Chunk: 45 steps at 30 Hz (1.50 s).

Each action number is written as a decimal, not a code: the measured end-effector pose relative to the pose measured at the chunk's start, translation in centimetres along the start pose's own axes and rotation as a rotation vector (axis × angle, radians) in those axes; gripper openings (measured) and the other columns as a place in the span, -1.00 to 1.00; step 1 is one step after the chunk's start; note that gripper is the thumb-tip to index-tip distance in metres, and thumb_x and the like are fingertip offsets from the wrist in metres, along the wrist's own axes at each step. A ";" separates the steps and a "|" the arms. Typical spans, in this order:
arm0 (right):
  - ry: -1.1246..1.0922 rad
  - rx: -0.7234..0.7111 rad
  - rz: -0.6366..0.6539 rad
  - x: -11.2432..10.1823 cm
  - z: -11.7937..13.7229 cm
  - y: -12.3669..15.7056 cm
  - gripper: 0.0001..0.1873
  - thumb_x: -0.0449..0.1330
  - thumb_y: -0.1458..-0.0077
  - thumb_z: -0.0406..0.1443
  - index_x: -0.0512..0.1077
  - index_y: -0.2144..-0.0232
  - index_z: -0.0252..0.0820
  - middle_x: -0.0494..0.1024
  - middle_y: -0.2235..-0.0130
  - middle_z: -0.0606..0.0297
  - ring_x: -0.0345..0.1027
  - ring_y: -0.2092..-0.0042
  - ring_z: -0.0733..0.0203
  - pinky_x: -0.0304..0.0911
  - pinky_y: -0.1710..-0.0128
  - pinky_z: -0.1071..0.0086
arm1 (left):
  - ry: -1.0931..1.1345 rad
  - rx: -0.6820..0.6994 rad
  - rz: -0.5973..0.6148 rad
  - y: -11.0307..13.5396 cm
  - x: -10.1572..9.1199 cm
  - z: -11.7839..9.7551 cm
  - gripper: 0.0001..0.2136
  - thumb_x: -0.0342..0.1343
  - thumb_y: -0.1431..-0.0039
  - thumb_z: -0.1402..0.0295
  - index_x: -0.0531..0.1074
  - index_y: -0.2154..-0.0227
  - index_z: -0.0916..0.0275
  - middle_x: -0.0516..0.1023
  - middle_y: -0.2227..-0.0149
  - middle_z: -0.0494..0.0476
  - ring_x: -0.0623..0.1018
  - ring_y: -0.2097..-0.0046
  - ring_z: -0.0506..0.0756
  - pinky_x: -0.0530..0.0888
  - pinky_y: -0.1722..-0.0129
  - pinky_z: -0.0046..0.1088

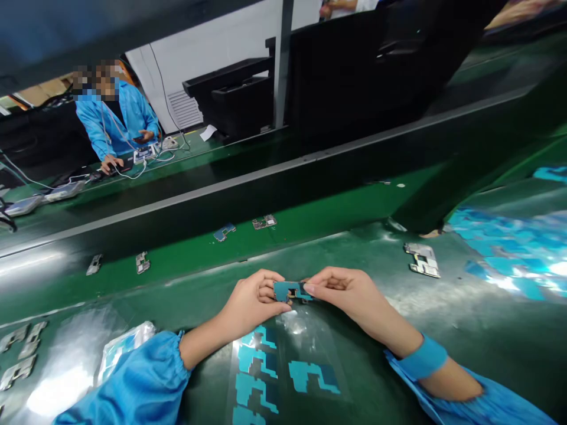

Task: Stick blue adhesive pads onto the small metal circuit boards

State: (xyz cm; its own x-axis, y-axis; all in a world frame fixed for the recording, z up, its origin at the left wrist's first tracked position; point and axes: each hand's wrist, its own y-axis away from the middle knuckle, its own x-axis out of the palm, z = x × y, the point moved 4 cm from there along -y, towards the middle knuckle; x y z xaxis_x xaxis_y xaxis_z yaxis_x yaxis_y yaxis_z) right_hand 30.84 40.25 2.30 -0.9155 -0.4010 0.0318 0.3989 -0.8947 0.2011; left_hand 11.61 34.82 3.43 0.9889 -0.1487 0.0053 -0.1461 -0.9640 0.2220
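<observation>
**Pinching a board [283, 290] from both ends, blue face to the camera**

Loose boards [18, 373] lie at the far left of the surface [469, 330], slanting up to the right. Next comes a clear packet [126, 349], partly behind the left sleeve [133, 383]. The left forearm rises to the right, and the left hand [257, 295] turns inward, thumb along the near edge of the board, the other fingers curled at its far side; together they pinch its left end.

The board is in the middle, between the hands, just past the clear film [280, 394] with its blue stickers [254, 359]. Its long axis runs left to right, close to level, with the right end slightly lower; a gap opens near its middle.

From the right, the right hand [343, 289] reaches in with bent knuckles, thumb and forefinger pinching the right end. That forearm slopes down to the right, a blue band [425, 357] around it. Beyond lie a bare board [423, 260] and, farther right, a spread of blue pieces [522, 245].
</observation>
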 end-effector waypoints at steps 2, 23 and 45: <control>0.005 0.000 0.004 0.0 0.1 0.0 -0.61 0.49 0.21 0.04 0.61 0.52 -0.14 0.68 0.37 0.11 0.52 0.37 0.07 0.39 0.35 0.24 | -0.013 -0.003 -0.002 0.0 0.0 -0.1 -0.59 0.43 0.12 0.44 0.44 0.17 0.23 0.60 0.34 0.03 0.64 0.27 0.08 0.56 0.21 -0.37; 0.013 -0.014 0.011 -0.1 -0.2 -0.1 -0.65 0.46 0.17 0.01 0.60 0.53 -0.14 0.67 0.39 0.14 0.52 0.35 0.07 0.39 0.32 0.23 | -0.031 -0.007 0.008 0.0 0.0 0.0 -0.60 0.40 0.09 0.47 0.46 0.14 0.23 0.65 0.31 0.07 0.66 0.25 0.10 0.54 0.25 -0.40; 0.046 0.016 0.063 0.1 0.0 0.0 -0.73 0.39 0.06 -0.09 0.58 0.44 -0.17 0.66 0.39 0.22 0.53 0.32 0.14 0.40 0.26 0.28 | -0.035 0.006 0.005 0.1 0.1 -0.1 -0.62 0.39 0.03 0.47 0.45 0.13 0.24 0.68 0.27 0.12 0.67 0.21 0.10 0.55 0.19 -0.38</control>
State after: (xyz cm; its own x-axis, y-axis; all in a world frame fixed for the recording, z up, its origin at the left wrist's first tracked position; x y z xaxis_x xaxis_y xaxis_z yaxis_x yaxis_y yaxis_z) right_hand 30.77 40.18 2.28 -0.8849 -0.4658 -0.0004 0.4547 -0.8642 0.2155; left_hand 11.73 34.68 3.58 0.9865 -0.1614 -0.0275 -0.1518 -0.9644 0.2165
